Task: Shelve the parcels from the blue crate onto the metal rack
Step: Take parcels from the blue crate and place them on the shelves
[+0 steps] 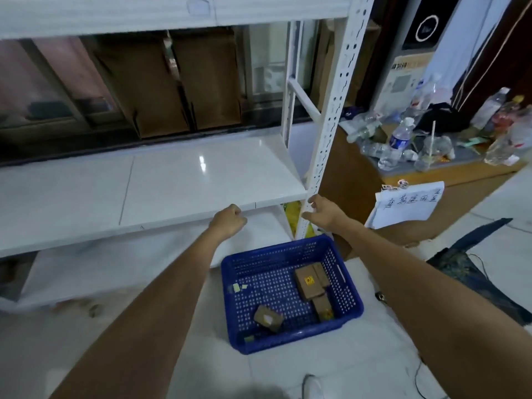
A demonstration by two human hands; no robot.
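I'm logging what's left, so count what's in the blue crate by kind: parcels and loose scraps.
Crate contents:
Brown parcels: 4
Loose label scraps: 3
Total: 7

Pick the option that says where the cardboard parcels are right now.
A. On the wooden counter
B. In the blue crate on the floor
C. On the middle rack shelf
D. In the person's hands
B: the brown parcels lie inside the blue crate, while the rack shelf above is bare.
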